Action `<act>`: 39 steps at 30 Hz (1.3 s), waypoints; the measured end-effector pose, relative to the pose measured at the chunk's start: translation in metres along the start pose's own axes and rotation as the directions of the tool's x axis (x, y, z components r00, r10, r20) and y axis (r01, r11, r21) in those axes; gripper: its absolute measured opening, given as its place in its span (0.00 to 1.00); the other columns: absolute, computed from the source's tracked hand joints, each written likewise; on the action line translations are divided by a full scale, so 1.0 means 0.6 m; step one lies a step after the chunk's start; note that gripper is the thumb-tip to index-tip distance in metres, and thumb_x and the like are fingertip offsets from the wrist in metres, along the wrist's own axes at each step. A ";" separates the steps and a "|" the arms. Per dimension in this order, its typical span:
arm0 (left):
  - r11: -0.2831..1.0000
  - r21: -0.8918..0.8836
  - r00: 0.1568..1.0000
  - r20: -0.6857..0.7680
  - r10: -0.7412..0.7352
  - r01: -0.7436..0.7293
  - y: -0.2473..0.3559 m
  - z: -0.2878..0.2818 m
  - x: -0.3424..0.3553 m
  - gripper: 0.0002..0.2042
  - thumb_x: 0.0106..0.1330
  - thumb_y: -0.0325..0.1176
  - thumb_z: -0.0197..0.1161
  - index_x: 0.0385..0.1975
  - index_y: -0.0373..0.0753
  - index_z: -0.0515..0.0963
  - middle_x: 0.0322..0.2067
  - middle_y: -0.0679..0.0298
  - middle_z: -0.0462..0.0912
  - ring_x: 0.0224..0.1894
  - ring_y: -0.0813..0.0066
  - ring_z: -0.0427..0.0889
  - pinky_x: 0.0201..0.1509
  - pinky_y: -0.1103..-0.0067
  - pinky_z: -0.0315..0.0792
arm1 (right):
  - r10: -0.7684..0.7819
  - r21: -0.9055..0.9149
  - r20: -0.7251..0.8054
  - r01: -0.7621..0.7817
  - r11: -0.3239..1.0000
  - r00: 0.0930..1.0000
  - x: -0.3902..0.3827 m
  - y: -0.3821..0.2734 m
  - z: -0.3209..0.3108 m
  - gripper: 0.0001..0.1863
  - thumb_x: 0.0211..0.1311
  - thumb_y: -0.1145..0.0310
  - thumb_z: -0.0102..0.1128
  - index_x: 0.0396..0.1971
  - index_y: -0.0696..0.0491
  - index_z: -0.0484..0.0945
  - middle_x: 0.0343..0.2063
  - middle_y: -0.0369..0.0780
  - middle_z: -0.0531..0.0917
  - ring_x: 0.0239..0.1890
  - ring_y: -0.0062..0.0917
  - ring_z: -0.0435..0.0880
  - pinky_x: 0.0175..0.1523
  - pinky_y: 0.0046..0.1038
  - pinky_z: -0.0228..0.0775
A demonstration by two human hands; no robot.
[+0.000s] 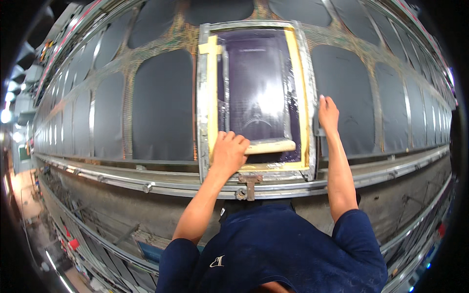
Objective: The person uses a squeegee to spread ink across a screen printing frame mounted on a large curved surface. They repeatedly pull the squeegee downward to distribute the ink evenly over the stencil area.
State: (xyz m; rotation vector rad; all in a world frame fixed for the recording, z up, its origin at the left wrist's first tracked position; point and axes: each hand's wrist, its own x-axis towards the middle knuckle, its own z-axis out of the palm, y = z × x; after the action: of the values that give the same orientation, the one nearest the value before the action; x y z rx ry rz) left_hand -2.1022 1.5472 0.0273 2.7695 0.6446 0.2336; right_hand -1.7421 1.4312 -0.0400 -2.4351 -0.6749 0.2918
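1. Left hand (pixel 229 152): its fingers are closed around the left end of the squeegee (pixel 272 147), which reaches rightward from them, its long axis running left to right
2. The squeegee lies across the near end of the screen (pixel 254 73), inside the frame (pixel 309 97); the left hand is the nearer of the 2
3. Right hand (pixel 329 113): fingers partly curled just beside the frame's right edge, well apart from the squeegee; I cannot tell how far they open, or whether they touch or hold anything
4. Outward, yellow tape (pixel 212 97) lines the frame, with dark panels (pixel 163 107) on both sides and a metal rail (pixel 166 190) along the near side
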 end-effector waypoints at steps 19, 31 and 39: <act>0.997 0.040 0.997 -0.037 -0.063 0.065 -0.373 -0.184 -0.253 0.17 0.42 0.30 0.75 0.37 0.45 0.85 0.38 0.73 0.88 0.38 0.69 0.83 0.48 0.69 0.71 | -0.067 0.416 0.013 0.055 0.908 0.998 -0.199 -0.342 0.272 0.17 0.69 0.57 0.62 0.36 0.59 0.82 0.27 0.46 0.84 0.30 0.31 0.82 0.40 0.34 0.74; 0.991 0.127 0.978 -0.199 0.069 -0.044 -0.433 -0.167 -0.403 0.20 0.42 0.27 0.69 0.40 0.42 0.84 0.42 0.71 0.86 0.32 0.70 0.76 0.41 0.71 0.66 | 0.004 0.238 -0.034 0.004 0.971 0.999 -0.255 -0.457 0.322 0.21 0.70 0.52 0.59 0.34 0.58 0.81 0.23 0.44 0.81 0.25 0.29 0.75 0.36 0.35 0.70; 0.983 0.129 0.956 -0.250 0.156 -0.127 -0.619 -0.174 -0.148 0.16 0.46 0.24 0.65 0.38 0.41 0.83 0.41 0.69 0.86 0.32 0.68 0.75 0.41 0.70 0.66 | 0.148 -0.182 0.219 -0.109 0.977 0.964 -0.239 -0.498 0.297 0.16 0.69 0.55 0.59 0.39 0.55 0.83 0.28 0.49 0.85 0.35 0.48 0.84 0.42 0.46 0.73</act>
State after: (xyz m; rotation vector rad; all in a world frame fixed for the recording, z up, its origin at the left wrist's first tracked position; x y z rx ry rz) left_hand -2.3548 1.8509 0.0018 2.9238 0.5327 0.6181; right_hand -2.0456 1.6501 0.0023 -2.6384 -0.6637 0.6017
